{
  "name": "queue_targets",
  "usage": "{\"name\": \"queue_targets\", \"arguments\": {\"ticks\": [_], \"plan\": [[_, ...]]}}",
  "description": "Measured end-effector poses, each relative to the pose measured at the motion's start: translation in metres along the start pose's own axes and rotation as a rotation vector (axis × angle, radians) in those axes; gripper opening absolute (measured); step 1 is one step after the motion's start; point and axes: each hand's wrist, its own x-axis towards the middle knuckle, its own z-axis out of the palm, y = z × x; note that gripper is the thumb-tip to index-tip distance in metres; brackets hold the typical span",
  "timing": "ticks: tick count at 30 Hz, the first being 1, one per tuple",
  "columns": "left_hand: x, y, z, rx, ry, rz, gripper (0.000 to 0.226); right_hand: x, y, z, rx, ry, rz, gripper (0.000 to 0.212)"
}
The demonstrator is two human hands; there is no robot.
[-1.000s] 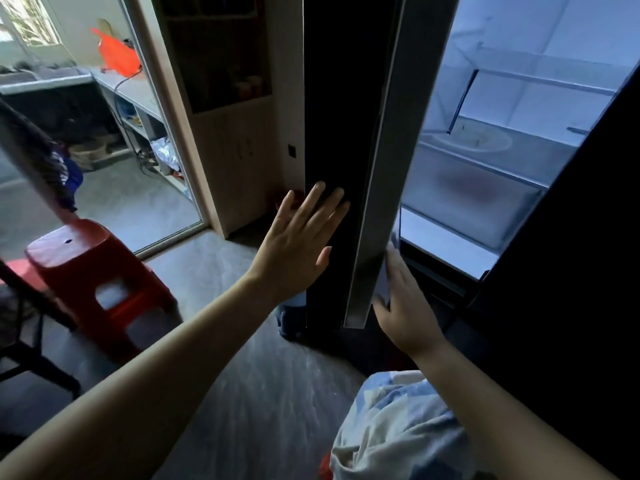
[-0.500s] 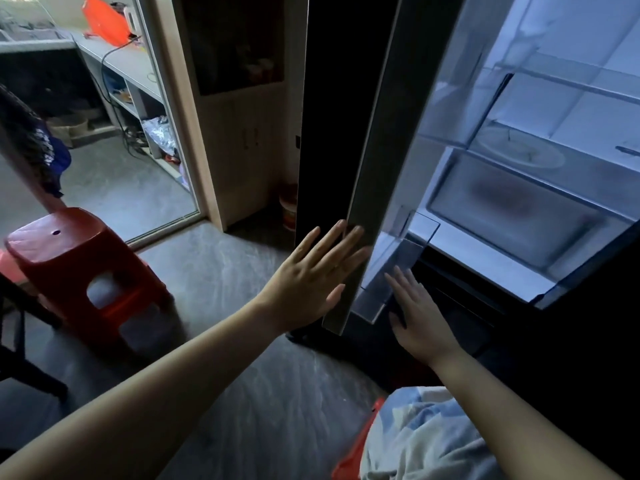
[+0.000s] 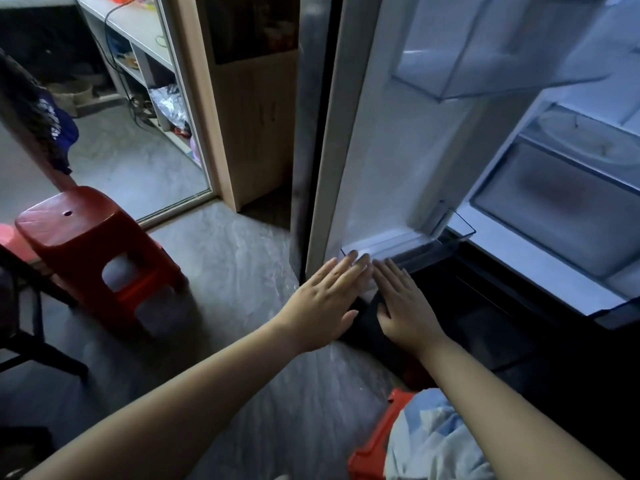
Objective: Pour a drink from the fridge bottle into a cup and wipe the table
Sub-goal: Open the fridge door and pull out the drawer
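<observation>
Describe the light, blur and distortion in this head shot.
Head view: the fridge interior is the brightest part, bluish-white and slightly washed out, while the room is dim and the space under it falls to near black. Head view: the wide-angle lens leans and bows the door edge. Head view: the left hand and right hand look soft at the fingertips, while the stool is fairly sharp.

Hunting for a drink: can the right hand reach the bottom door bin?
Probably yes: the fridge door stands open and the right hand lies at the bottom door bin, nothing between.
</observation>
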Motion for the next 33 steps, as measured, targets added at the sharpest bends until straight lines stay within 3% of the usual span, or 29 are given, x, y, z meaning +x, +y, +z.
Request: {"name": "queue_targets", "arguments": {"ticks": [5, 10, 15, 18, 27, 33], "plan": [[0.011, -0.011, 0.021, -0.052, -0.195, -0.171, 0.066, 0.027, -0.004, 0.011, -0.004, -0.025, -0.011, 0.068], [0.016, -0.025, 0.028, 0.005, -0.265, -0.238, 0.069, 0.039, 0.014, 0.01, 0.005, -0.044, -0.115, 0.068], [0.032, -0.038, 0.025, 0.135, -0.296, -0.259, 0.065, 0.049, 0.067, -0.008, -0.13, 0.079, 0.149, 0.067], [0.048, -0.036, 0.027, 0.12, -0.306, -0.335, 0.068, 0.056, 0.092, -0.009, -0.18, 0.041, 0.141, 0.067], [0.118, -0.009, 0.054, 0.15, -0.386, -0.142, 0.07, 0.062, 0.102, -0.001, -0.197, 0.062, 0.061, 0.068], [0.139, -0.02, 0.073, 0.079, -0.266, 0.009, 0.079, 0.053, 0.12, -0.009, -0.135, 0.126, 0.015, 0.063]]}}
